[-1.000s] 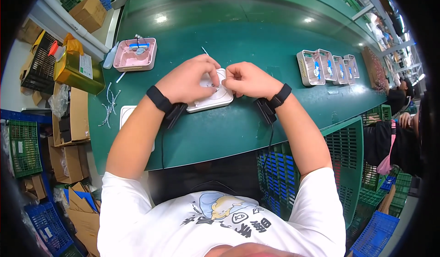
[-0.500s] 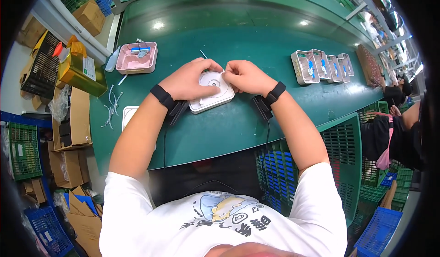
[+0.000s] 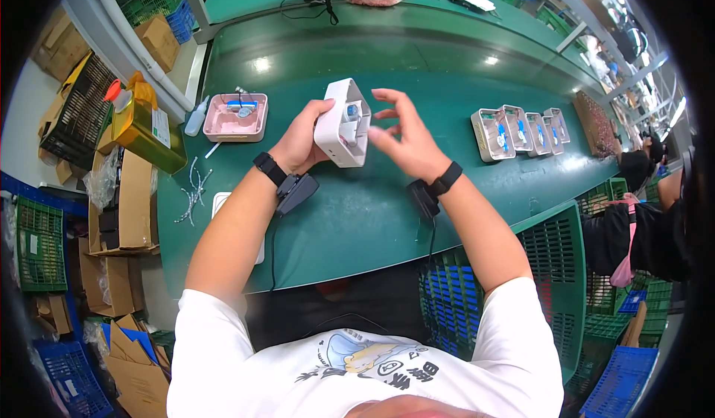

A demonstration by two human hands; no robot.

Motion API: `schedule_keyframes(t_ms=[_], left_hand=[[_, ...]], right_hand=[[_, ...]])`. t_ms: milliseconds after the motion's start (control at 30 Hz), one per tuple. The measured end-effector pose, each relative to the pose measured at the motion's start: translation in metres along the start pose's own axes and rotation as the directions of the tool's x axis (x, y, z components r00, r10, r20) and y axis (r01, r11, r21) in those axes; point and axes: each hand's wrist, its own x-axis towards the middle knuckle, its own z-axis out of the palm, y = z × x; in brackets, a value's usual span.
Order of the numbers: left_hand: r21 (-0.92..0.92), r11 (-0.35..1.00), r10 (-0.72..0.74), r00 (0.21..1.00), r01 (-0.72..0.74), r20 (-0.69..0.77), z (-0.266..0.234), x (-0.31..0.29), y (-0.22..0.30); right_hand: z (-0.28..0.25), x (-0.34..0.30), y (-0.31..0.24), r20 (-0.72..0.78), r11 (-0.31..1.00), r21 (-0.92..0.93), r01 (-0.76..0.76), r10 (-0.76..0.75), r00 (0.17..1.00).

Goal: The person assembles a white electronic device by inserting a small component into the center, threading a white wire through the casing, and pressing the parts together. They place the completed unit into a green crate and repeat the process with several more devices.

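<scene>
My left hand [image 3: 300, 138] grips a square white plastic housing [image 3: 328, 129] above the middle of the green table. The housing is tipped on edge, its hollow side turned to the right, and small parts with a blue piece show inside. To its right, my right hand [image 3: 410, 146] has its fingers spread and holds nothing; the fingertips are close to the housing's open side. Partly hidden by my left forearm, a flat white piece [image 3: 220, 200] lies on the table. A pink open housing [image 3: 257, 131] with wires and a blue part sits farther left.
Several open housings [image 3: 482, 138] with blue parts stand in a row at the right. Left are a small bottle [image 3: 195, 120], loose white strips [image 3: 192, 194] and a yellow-green can [image 3: 138, 136]. A green crate [image 3: 555, 269] stands by the table's near right edge.
The housing has gone from lying flat to being lifted and tipped on edge in my left hand. My right hand has let go and opened, moving right. The view has shifted slightly.
</scene>
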Motion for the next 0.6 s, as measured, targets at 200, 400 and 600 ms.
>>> schedule_keyframes(t_ms=[200,400,600], left_hand=[[0.250,0.966,0.072,0.997,-0.061,-0.034,0.043,-0.010,-0.016],[0.263,0.964,-0.014,0.997,0.034,-0.079,0.040,-0.006,-0.010],[0.475,0.875,0.014,0.975,0.095,-0.222,0.038,-0.003,-0.003]], right_hand=[[0.002,-0.005,-0.001,-0.004,0.991,0.108,-0.082,0.083,0.997],[-0.022,0.013,-0.019,0.120,0.899,-0.074,-0.433,0.439,0.891],[-0.046,0.017,0.009,-0.440,0.633,-0.484,-0.604,0.421,0.794]])
